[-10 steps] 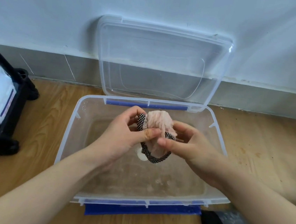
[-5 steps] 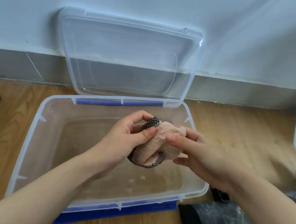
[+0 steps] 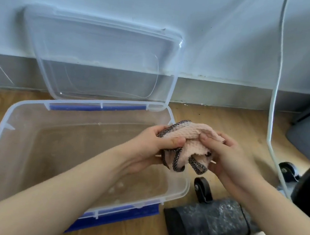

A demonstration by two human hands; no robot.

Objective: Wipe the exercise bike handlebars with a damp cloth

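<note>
A bunched pink cloth (image 3: 192,136) with a black-and-white checked border hangs between both hands, above the right rim of a clear plastic tub (image 3: 6,121). My left hand (image 3: 153,146) grips its left side, thumb pressed on top. My right hand (image 3: 230,157) grips its right side with curled fingers. The tub sits on the wooden floor and holds shallow water. No handlebars are in view.
The tub's clear lid (image 3: 103,58) leans against the wall behind it. A black foam-wrapped bar (image 3: 207,226) with a small wheel (image 3: 202,189) lies on the floor at the right. A white tube (image 3: 275,91) rises at the right; a dark caster (image 3: 288,171) stands beyond it.
The view has swung right. Both hands have carried the cloth from over the tub's middle toward its right rim, and the cloth has loosened from a tight twist.
</note>
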